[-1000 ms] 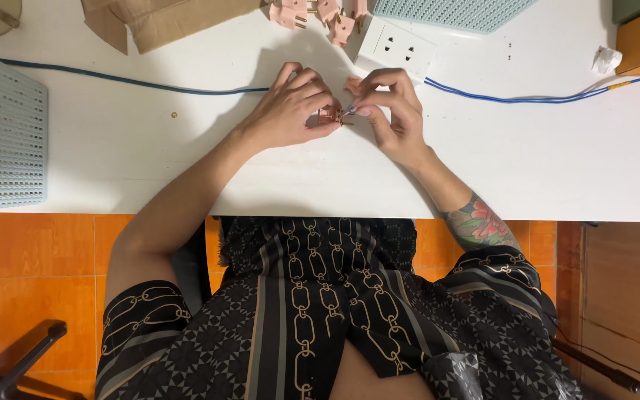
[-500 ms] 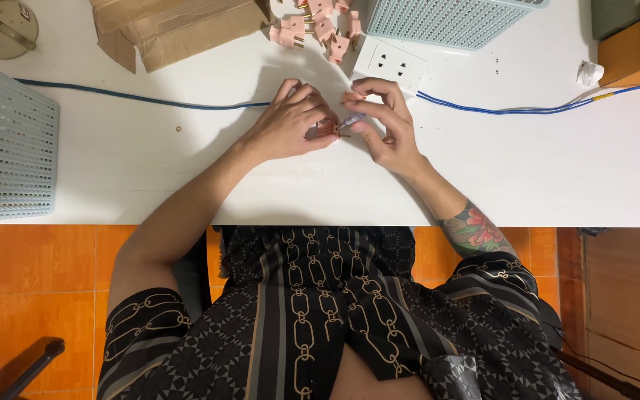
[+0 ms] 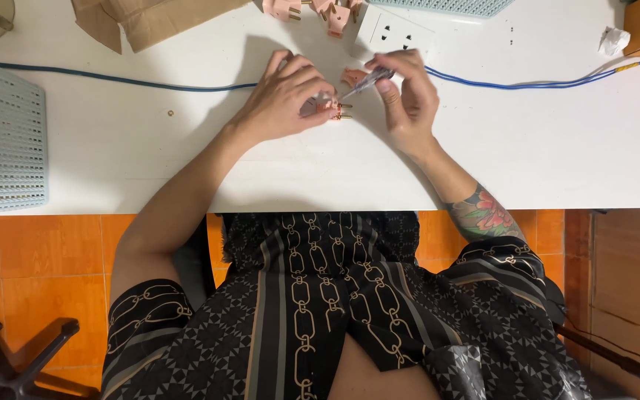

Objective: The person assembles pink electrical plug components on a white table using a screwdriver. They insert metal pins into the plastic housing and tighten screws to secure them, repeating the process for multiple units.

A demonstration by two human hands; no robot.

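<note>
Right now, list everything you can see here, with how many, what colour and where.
Plug: one, pink with brass pins, held in the left hand at table centre.
Screwdriver: one, clear-handled, in the right hand, tip at the plug.
Loose plugs: several, pink, top edge.
Socket plate: one, white, top centre.
Cable: one, blue, running across the table.
Baskets: two, pale blue-grey, left edge and top.
Cardboard: brown, top left.
Crumpled paper: one, white, top right.
Table: one, white.
Chair base: black, bottom left.
Left hand: one.
Right hand: one.
</note>
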